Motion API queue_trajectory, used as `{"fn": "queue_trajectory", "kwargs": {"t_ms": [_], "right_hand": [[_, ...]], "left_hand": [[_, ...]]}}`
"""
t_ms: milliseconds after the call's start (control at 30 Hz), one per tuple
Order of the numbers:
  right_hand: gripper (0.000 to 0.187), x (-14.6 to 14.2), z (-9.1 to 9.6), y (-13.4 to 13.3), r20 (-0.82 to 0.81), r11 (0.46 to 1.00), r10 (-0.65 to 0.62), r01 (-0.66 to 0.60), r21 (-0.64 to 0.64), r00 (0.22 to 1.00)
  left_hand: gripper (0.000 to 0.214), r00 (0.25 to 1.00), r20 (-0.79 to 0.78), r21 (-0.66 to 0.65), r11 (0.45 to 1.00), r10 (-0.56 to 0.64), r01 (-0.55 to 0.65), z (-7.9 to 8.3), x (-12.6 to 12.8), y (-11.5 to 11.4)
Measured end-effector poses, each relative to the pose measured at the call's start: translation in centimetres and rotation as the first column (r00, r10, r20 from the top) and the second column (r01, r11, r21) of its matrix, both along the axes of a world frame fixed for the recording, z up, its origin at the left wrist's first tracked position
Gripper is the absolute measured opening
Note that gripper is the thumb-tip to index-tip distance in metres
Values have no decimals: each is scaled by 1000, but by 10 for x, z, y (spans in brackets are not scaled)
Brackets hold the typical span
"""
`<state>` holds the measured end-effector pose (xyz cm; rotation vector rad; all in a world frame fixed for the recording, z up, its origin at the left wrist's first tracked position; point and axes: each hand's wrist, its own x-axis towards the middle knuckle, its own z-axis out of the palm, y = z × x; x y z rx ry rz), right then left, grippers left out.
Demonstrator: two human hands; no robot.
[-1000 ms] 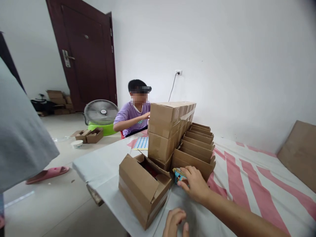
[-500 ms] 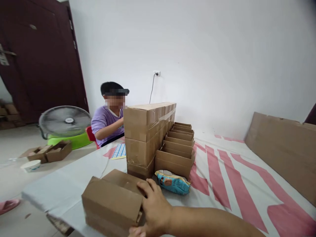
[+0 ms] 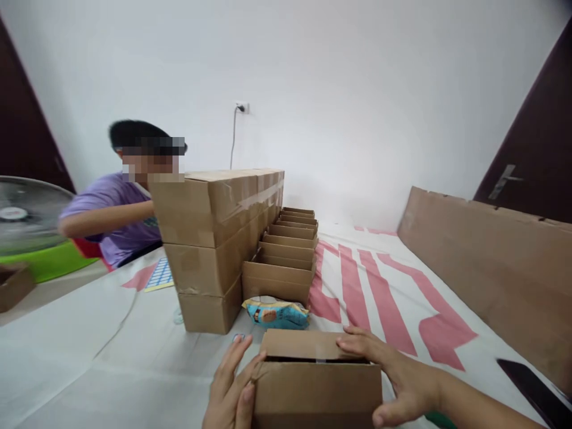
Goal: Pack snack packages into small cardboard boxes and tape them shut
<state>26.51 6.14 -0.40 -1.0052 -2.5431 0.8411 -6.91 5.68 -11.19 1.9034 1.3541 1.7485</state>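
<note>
A brown cardboard box sits at the near edge of the table, with a dark gap between its top flaps. My left hand presses against its left side, fingers pointing forward. On the opposite side, my right hand grips the box, fingertips on the back flap and thumb by the front corner. Just behind the box lies a blue and yellow snack packet. Past it stretches a row of open cardboard boxes.
Taped boxes are stacked in a wall at left centre. Behind them sits a person in a purple shirt, near a blue-and-white label sheet. A large cardboard panel borders the right side. A dark phone-like object lies at right.
The box has turned and now lies squarely before me. My left hand has come into fuller view on its left side. The view has swung right.
</note>
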Motion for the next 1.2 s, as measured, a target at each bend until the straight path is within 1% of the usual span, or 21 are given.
{"fn": "queue_trajectory", "kwargs": {"t_ms": [33, 67, 133, 200, 267, 367, 433, 500, 567, 633, 700, 733, 767, 800, 867, 933, 967, 1000, 1067, 1133, 1200], "right_hand": [[86, 4, -3, -6, -39, 997, -71, 70, -28, 997], [80, 5, -6, -11, -78, 988, -147, 143, -50, 986], [62, 3, -14, -17, -129, 964, -265, 260, -60, 955], [52, -2, -21, -19, -150, 951, -306, 308, -15, 940], [46, -8, -27, -19, -153, 953, -287, 298, 55, 946], [39, -12, -31, -18, -143, 956, -240, 259, 137, 960], [38, -10, -29, -18, -105, 959, -232, 245, 141, 967], [42, -2, -26, -19, -80, 957, -250, 259, 130, 965], [44, 11, -25, -19, -88, 928, -338, 347, 136, 937], [41, 31, -29, -21, -85, 861, -488, 495, 117, 869], [39, 55, -41, -25, 5, 786, -616, 615, 63, 787], [37, 67, -51, -29, 76, 759, -651, 650, 47, 755], [36, 80, -62, -34, 154, 743, -665, 667, 47, 730], [35, 91, -75, -39, 227, 735, -670, 675, 69, 707], [43, 110, -99, -50, 331, 737, -664, 662, 138, 671], [45, 122, -118, -59, 370, 747, -654, 640, 180, 659], [43, 125, -123, -61, 377, 756, -645, 627, 189, 665], [41, 127, -125, -62, 381, 768, -632, 613, 187, 675], [36, 129, -122, -57, 378, 792, -601, 588, 163, 704], [36, 128, -109, -47, 341, 797, -597, 583, 157, 726], [38, 122, -89, -32, 285, 782, -623, 591, 199, 729]], "left_hand": [[33, 998, 5, -58, 996, -67, 68, -1, 3, 3], [34, 993, 38, -106, 988, -108, 112, -2, 7, 4], [39, 979, 160, -186, 970, -126, 155, -2, 14, 3], [47, 952, 277, -238, 951, -129, 198, 1, 19, 1], [51, 927, 330, -258, 928, -176, 269, 5, 22, 0], [48, 904, 304, -278, 880, -301, 386, 11, 21, 1], [46, 889, 280, -273, 858, -362, 435, 13, 19, 1], [44, 879, 270, -250, 853, -393, 458, 14, 18, 1], [42, 876, 274, -231, 857, -397, 460, 15, 17, 1], [40, 875, 277, -222, 860, -396, 460, 15, 18, -1], [39, 874, 285, -216, 863, -393, 458, 17, 18, -3], [39, 874, 291, -215, 863, -390, 457, 18, 19, -4], [39, 872, 299, -214, 864, -387, 456, 19, 19, -4], [38, 871, 306, -208, 865, -385, 456, 20, 20, -5], [38, 867, 324, -191, 871, -380, 453, 21, 23, -5], [40, 860, 346, -172, 876, -375, 451, 20, 25, -3], [42, 853, 363, -159, 877, -375, 453, 20, 27, -3], [43, 843, 384, -149, 875, -378, 460, 18, 28, -2], [47, 807, 442, -128, 864, -390, 488, 16, 30, -1], [50, 760, 508, -113, 843, -406, 526, 13, 30, -1], [53, 722, 550, -108, 822, -419, 559, 11, 30, -2]]}}
